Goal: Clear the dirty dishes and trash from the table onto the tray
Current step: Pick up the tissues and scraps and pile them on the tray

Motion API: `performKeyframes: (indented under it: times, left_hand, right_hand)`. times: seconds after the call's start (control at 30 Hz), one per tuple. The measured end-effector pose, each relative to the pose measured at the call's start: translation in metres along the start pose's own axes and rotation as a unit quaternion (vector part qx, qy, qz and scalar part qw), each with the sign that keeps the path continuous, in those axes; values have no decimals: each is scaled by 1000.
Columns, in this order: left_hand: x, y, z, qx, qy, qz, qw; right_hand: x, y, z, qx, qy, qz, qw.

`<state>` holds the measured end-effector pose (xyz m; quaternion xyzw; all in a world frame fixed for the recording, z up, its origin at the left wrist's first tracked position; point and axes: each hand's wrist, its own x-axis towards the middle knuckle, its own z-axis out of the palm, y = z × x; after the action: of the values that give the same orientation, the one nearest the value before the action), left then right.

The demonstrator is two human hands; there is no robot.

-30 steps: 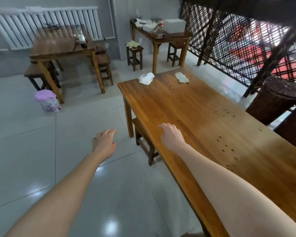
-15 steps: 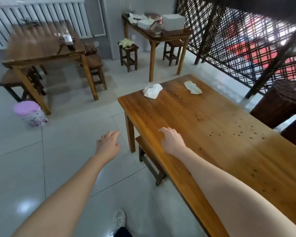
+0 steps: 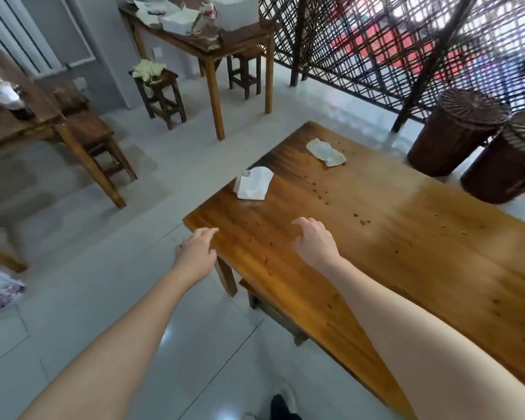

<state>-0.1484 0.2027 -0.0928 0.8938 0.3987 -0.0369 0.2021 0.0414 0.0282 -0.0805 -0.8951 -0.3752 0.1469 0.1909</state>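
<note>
The fingers (image 3: 208,233) of the left hand (image 3: 194,256) are stretched out loose and hold nothing, hanging over the near corner of the wooden surface (image 3: 406,253). The right hand (image 3: 315,244) is out over the wood beside it, its fingers drooping in a slack curl, also empty. Whether they touch the top I cannot tell.

Straight ahead of the gap between the two hands lies a crumpled white napkin (image 3: 253,184), close to the surface's left edge. Further on, toward the far end, sits a flatter, stained napkin (image 3: 326,153). Brown crumbs (image 3: 319,192) are scattered beyond and to the right of the fingers. No tray and no dishes show from here.

The nearer napkin looks light and sits by the edge, so I'd say a hasty swipe could knock it to the floor. A loose pinch might let it unfold and shed bits. Dragging either napkin back would smear the crumbs about.
</note>
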Motion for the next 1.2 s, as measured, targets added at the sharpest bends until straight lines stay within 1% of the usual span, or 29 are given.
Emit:
performKeyframes:
  times: [0.2,0.37,0.6,0.7,0.8,0.97,1.03,1.13,1.2]
  left_hand:
    - [87,28,-5,19,-17,54,998]
    - [175,59,-8,24,-6,87,996]
    - [287,101,8,42,-44,133,989]
    - [322,118,21,34,-53,151,987]
    - [348,127,33,46,-60,159,984]
    - [389,134,47,51,-45,179,981]
    - [403,137,51,56,-43,182,981]
    - [417,138,57,70,-43,196,977]
    - [423,139,60,68,-42,196,977]
  right_hand:
    - [74,20,-6,-5,27,31,999]
    - [151,41,-6,-2,31,62,998]
    - [246,85,-17,-10,40,102,994]
    - [282,107,-20,-23,45,111,993]
    - [316,128,-25,-32,33,126,991]
    - [365,159,-29,-22,43,149,988]
    - [379,168,-23,-43,26,141,989]
    - [397,179,-10,-83,-50,114,989]
    - [405,184,-2,-78,-84,113,987]
